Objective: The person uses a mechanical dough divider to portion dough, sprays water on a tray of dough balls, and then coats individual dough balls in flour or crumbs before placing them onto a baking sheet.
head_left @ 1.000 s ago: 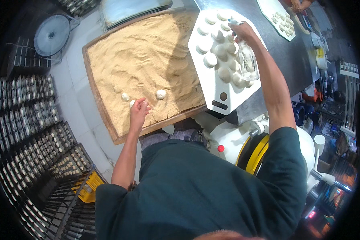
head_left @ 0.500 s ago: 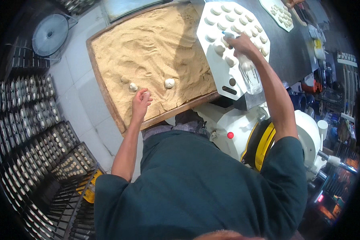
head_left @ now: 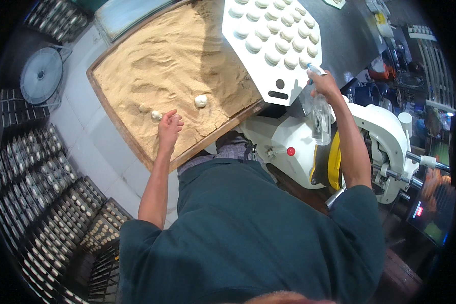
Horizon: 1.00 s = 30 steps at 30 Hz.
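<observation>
My right hand is wrapped round the neck of a clear spray bottle, which hangs upright below it. Just left of its nozzle is a white board with cut-off corners, a round hole and a slot. Rows of round white dough pieces lie on this board. My left hand, loosely curled with fingers partly apart, hovers over a wooden-framed tray of tan crumbs; I see nothing in it. Beside its fingertips sits a small dough ball. A larger dough ball lies to its right.
A white machine with a red knob and yellow ring stands below the dark table. Racks of trays with pale round pieces line the left side. A round fan stands on the tiled floor at the upper left.
My right hand has drawn the spray bottle back from over the dough pieces to the board's near right edge. The view has shifted; my left hand stays near the small dough ball.
</observation>
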{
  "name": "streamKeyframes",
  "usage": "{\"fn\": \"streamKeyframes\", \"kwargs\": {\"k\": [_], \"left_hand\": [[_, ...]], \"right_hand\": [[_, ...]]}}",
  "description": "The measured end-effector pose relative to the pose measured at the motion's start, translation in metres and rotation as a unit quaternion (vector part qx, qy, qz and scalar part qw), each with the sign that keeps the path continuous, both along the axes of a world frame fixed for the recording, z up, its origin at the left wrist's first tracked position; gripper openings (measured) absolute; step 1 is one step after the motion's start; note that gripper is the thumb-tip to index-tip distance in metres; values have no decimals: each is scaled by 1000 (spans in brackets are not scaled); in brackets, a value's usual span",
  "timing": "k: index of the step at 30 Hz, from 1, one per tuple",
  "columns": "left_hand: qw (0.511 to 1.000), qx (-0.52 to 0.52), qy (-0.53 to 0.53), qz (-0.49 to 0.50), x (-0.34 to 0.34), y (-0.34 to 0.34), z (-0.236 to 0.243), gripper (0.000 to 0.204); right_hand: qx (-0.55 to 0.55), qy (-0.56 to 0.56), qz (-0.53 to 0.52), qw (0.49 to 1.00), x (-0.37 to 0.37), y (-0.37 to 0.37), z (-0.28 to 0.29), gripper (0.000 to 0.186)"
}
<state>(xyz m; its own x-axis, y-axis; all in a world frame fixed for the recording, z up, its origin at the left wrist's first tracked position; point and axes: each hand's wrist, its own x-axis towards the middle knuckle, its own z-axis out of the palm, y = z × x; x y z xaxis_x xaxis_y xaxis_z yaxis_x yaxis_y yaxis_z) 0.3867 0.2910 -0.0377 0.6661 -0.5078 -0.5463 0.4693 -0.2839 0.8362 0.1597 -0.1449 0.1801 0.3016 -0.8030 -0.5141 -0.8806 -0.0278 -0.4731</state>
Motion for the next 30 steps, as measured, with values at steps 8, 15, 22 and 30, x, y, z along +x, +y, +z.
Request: {"fn": "streamKeyframes", "kwargs": {"k": [8,15,22,30], "left_hand": [[1000,-9,13,-21,-2,-30,2,38],[998,-21,23,-57,-26,-74,14,34],[995,-37,33,-89,-47,-116,21,31],[990,-72,71,-96,-58,-162,33,35]], "right_hand": [[-46,11,-84,995,-5,-60,-7,42],[-82,4,-75,994,6,-99,-11,42],[-71,-64,28,995,53,-114,-2,46],[-99,56,21,993,26,-156,7,53]]}}
